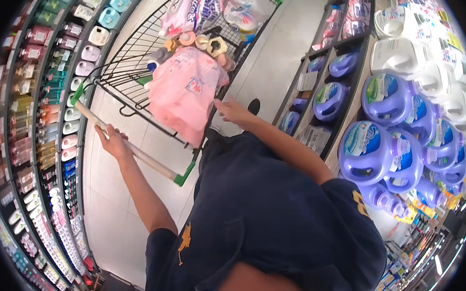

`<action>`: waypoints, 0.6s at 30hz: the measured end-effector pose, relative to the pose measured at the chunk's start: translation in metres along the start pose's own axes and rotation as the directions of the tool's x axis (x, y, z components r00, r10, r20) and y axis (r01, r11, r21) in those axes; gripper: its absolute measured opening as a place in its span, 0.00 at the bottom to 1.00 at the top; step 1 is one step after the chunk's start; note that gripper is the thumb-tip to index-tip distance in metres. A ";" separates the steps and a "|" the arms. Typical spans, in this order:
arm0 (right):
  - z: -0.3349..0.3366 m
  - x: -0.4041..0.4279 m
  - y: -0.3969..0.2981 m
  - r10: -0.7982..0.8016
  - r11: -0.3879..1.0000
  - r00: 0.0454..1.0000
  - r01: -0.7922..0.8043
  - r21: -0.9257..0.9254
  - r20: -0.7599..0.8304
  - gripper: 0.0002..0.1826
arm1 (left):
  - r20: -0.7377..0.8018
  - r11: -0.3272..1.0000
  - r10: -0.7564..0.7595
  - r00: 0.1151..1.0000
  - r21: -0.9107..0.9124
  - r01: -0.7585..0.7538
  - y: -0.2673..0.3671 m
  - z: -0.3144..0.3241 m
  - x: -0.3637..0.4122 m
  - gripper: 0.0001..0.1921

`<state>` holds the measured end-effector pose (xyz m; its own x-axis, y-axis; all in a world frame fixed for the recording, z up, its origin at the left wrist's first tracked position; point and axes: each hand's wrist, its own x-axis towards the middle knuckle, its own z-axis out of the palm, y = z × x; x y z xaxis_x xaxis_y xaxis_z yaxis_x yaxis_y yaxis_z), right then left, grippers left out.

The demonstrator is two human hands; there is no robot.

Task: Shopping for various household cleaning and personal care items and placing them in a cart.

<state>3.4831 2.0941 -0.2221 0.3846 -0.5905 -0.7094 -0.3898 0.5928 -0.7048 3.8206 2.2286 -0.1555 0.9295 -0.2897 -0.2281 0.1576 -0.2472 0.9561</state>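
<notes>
My left hand (114, 142) is wrapped around the pale push handle (149, 158) of a wire shopping cart (126, 68) with green corner pieces. At the cart's near right side is my right hand (231, 113), fingers apart and slightly bent, its fingertips beside the edge of a pink printed plastic bag (185, 84); whether they touch is unclear. The pink bag slopes over the near part of the cart. Behind it stand several bottles with coloured caps (202, 42). Farther in lie a pink and white printed package (192, 10) and a white plastic bag (242, 9).
Tall shelves of bottles (91, 53) line the left side. On the right, a shelf unit (330, 61) holds purple jugs, with more purple detergent jugs (365, 149) and white jugs (393, 55) stacked beyond. Pale tiled floor (113, 217) runs between them.
</notes>
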 end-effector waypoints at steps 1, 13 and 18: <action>0.015 0.019 0.012 -0.002 0.999 0.998 0.005 0.047 -0.061 0.53 | 0.023 1.000 -0.003 1.000 0.012 0.002 0.002 0.011 -0.007 0.34; -0.134 0.092 -0.034 -0.126 0.960 0.921 0.019 -0.281 -0.368 0.54 | -0.003 0.993 -0.115 0.993 -0.031 0.115 0.008 0.152 -0.116 0.38; -0.227 0.105 -0.072 -0.161 0.962 0.940 0.082 -0.259 -0.301 0.54 | 0.109 0.880 0.176 0.978 0.429 -0.206 -0.028 0.181 -0.114 0.38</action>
<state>3.3618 1.8655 -0.2454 0.1720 -0.8156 -0.5524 -0.5602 0.3803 -0.7359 3.6499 2.1015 -0.1894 0.9008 -0.4277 -0.0754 -0.1956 -0.5546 0.8088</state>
